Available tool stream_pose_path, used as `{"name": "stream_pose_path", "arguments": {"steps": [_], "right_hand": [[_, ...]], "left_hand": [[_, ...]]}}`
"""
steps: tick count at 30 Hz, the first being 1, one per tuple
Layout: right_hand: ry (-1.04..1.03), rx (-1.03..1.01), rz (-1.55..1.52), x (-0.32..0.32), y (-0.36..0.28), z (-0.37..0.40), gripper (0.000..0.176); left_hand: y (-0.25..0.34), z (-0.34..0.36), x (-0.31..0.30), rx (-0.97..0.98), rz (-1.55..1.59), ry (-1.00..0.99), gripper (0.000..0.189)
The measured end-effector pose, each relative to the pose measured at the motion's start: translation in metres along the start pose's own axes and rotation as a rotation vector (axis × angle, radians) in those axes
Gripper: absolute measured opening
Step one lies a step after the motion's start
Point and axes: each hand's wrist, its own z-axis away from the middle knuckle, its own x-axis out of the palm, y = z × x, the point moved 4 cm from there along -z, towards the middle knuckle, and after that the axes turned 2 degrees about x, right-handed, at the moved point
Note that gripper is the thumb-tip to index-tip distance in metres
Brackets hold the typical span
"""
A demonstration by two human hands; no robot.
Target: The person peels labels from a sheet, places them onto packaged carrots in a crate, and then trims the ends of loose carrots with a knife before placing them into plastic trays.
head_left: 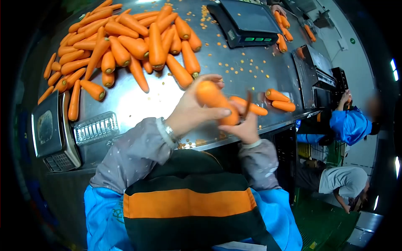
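My left hand [190, 106] is closed around a thick carrot [214, 100], which slants across in front of my chest. In my right hand [247, 127] is what looks like a small knife [248, 104], its narrow dark blade pointing up; it is blurred and its handle is hidden by my fingers. My right fingertips are close to the lower end of the carrot. Just behind my right hand, another carrot [255, 108] lies on the metal table [167, 98]. Two carrots [278, 100] lie side by side farther right, on a clear plastic tray.
A large pile of carrots [125, 42] covers the back left. A scale [56, 129] and a clear plastic tray [96, 127] are at left; another scale [247, 25] stands at the back. Right are a machine [316, 77] and people, one in blue [351, 125]. Small carrot slices litter the table.
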Motion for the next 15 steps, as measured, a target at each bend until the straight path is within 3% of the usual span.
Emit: {"name": "stream_pose_path", "arguments": {"steps": [1,4,7,10,15], "right_hand": [[0.046,0.066,-0.003,-0.032,0.014,0.0,0.067],[0.23,0.153,0.002,-0.126,0.057,0.005,0.06],[0.23,0.199,0.17,-0.178,0.078,0.001,0.062],[0.194,0.192,0.195,-0.199,0.108,-0.007,0.065],[0.039,0.2,0.421,-0.207,0.135,-0.015,0.065]], "left_hand": [[-0.027,-0.013,-0.001,-0.043,-0.166,-0.101,0.08],[-0.078,-0.033,0.013,-0.01,-1.119,-0.173,0.071],[-0.131,-0.056,0.06,-0.059,-1.22,-0.366,0.07],[-0.178,-0.075,0.081,-0.061,-1.501,-0.341,0.072],[-0.204,-0.072,0.056,-0.254,-1.415,-0.235,0.058]]}}
